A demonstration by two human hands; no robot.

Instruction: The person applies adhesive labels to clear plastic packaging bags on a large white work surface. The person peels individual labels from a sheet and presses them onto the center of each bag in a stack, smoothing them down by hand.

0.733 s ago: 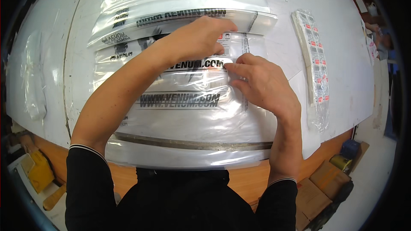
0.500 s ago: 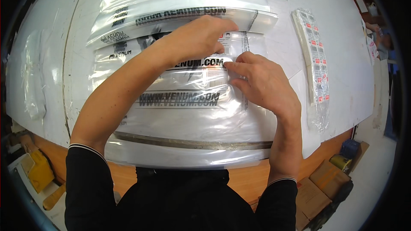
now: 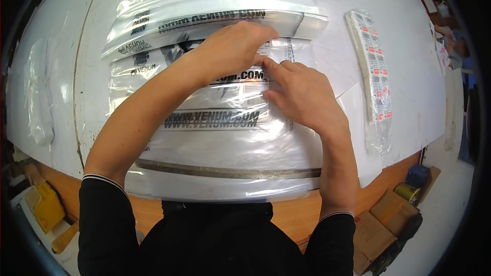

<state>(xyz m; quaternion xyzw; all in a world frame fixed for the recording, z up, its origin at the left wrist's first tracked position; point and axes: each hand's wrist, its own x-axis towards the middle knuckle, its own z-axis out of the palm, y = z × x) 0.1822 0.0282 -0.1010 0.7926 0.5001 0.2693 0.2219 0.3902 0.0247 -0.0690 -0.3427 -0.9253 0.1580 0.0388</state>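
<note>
Clear plastic bags [image 3: 212, 145] with black print lie in a stack before me, their far part folded back in a shiny roll [image 3: 302, 23]. Against this fold rests my left hand [image 3: 238, 46], its index finger stretched along the film and its thumb lower down, apart from it; its other fingers are hidden. My right hand [image 3: 304, 94] is over the right part of the bags, thumb and index finger apart. Its index fingertip meets the left thumb beside a printed label patch [image 3: 255, 94]. Whether film is caught between these fingertips is too small to tell.
A metal ruler-like strip [image 3: 230, 171] lies across the bags' near end. To the right is a long clear-wrapped bundle of red and black printed labels [image 3: 376, 71]. Crumpled clear film [image 3: 40, 92] lies at the left. Cardboard boxes [image 3: 376, 235] stand on the floor at lower right.
My right hand has moved slightly left and away from me, bringing its index fingertip to the left thumb. The left hand has shifted only slightly.
</note>
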